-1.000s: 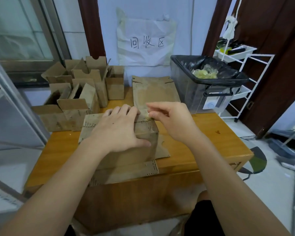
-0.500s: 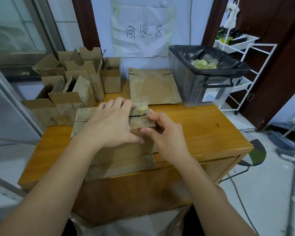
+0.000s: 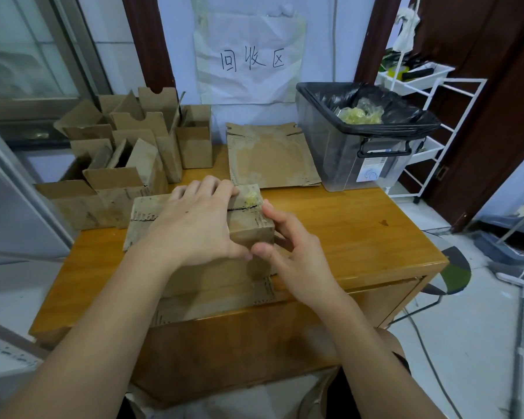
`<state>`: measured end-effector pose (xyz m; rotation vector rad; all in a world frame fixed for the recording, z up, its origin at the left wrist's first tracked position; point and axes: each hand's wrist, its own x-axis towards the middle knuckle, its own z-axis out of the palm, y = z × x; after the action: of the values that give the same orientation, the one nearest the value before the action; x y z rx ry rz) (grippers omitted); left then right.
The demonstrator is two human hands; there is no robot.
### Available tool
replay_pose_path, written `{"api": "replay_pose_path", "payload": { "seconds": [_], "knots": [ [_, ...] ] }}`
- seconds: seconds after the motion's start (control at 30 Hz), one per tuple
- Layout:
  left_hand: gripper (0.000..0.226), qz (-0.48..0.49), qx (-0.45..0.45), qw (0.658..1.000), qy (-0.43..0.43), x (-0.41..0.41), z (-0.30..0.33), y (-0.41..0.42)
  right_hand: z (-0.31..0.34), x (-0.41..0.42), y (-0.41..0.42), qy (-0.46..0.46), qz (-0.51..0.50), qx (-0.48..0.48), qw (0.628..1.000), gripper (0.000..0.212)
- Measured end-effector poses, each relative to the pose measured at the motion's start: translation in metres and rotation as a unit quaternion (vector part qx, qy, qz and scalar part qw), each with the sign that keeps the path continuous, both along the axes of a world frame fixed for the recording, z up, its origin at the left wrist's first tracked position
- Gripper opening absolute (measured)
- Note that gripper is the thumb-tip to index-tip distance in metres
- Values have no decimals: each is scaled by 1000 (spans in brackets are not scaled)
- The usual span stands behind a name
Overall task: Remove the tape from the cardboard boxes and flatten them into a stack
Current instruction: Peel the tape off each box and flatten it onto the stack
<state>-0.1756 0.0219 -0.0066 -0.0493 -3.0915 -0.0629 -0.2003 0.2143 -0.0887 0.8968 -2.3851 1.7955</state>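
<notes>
A small closed cardboard box (image 3: 250,229) sits on flattened cardboard (image 3: 215,293) at the front of the wooden table (image 3: 345,225). A crumpled wad of yellowish tape (image 3: 252,199) clings to the box's top seam. My left hand (image 3: 198,225) lies over the box top, fingers fairly straight, pressing it down, thumb along the front. My right hand (image 3: 291,252) grips the box's right end, thumb on the front corner and index finger up by the tape wad. A stack of flattened boxes (image 3: 273,158) lies behind.
Several open upright boxes (image 3: 127,152) crowd the table's back left. At the back right stands a clear bin (image 3: 360,152) lined with a black bag, holding wads of tape (image 3: 360,114). A white wire rack (image 3: 421,86) stands by the brown door.
My right hand left the top seam, where it pinched the tape, and dropped to the box's right end. The tape wad stays on top. My left hand kept pressing.
</notes>
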Motion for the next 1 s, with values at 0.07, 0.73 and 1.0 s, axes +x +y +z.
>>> {"api": "replay_pose_path", "payload": {
  "seconds": [0.07,0.73,1.0],
  "knots": [
    [119,-12,-11,1000,-18,1,3,1,-5,4,-9,29,-56,0,998,71],
    [119,-22,-9,1000,-16,5,4,-1,-20,15,-9,84,-85,-20,993,62],
    [119,-22,-5,1000,-15,5,5,0,-24,21,-16,150,-135,-97,975,15]
  ]
}}
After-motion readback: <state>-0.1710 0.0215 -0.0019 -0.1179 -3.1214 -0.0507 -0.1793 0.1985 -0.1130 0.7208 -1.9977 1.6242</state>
